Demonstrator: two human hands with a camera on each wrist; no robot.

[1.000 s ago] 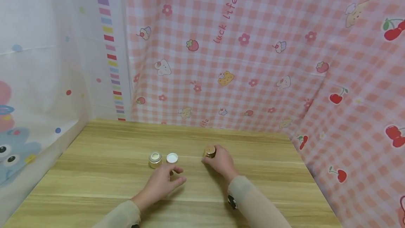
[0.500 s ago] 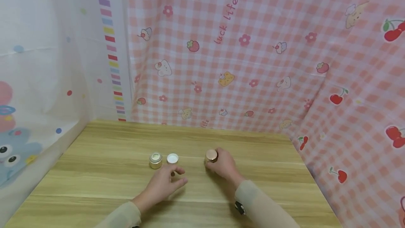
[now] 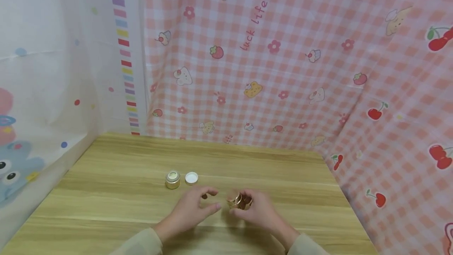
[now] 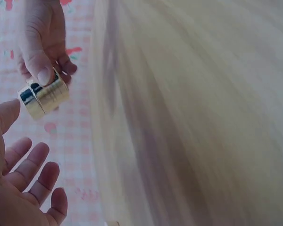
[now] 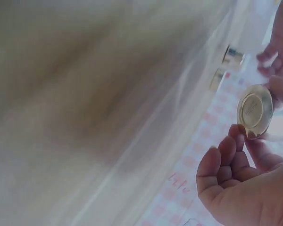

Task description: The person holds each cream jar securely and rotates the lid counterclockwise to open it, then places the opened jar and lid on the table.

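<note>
My right hand grips a small shiny gold cosmetic jar between thumb and fingers, tilted on its side above the table. Its round base with faint markings faces the right wrist camera. A seam around the jar shows in the left wrist view, with its lid on. Close by on the left, my left hand has spread, relaxed fingers and holds nothing; its thumb points toward the jar. Beyond the left hand, an uncapped gold jar stands upright. Right beside it lies a lid, white inside facing up.
The wood-grain table carries the uncapped jar and loose lid left of centre. A pink checked curtain hangs along the back and right edges. On the left hangs a white printed curtain.
My right hand has lifted the gold jar off the table, drawn it toward me and tipped it over. My left hand has shifted slightly right and nearer to me, still relaxed.
</note>
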